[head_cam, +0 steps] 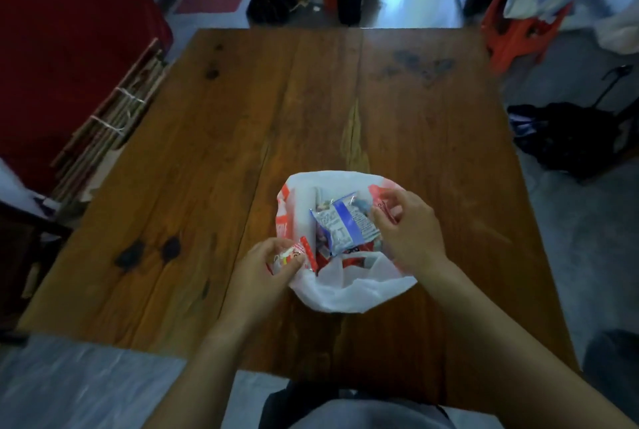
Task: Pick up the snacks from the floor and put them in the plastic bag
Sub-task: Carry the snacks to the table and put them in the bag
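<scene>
— Across the middle of the frame, what takes up the most room?

— A wooden table (242, 152), brown and knotted, running from the lower edge up past the centre. A red cabinet (69, 48) fills the upper left, and a black bag (581, 138) lies on the floor at the right edge.

— Where is the plastic bag?

— The plastic bag (345, 290) sits on the table just below the centre of the frame. It is white with red print, and its mouth is open upward.

— And the hands?

— Both are at the bag's mouth. The left hand (262, 266) is at the left rim with its fingers curled. The right hand (411, 231) is at the right rim, fingers bent and pinching the plastic there, thumb just beside a packet's corner.

— Which snacks can you see?

— A blue-and-white snack packet (345, 224) lies tilted on top inside the bag, over red wrappers (356, 257). Smaller still, a red-and-white snack packet (297, 254) is pinched between the left thumb and fingers, right at the bag's left rim.
</scene>
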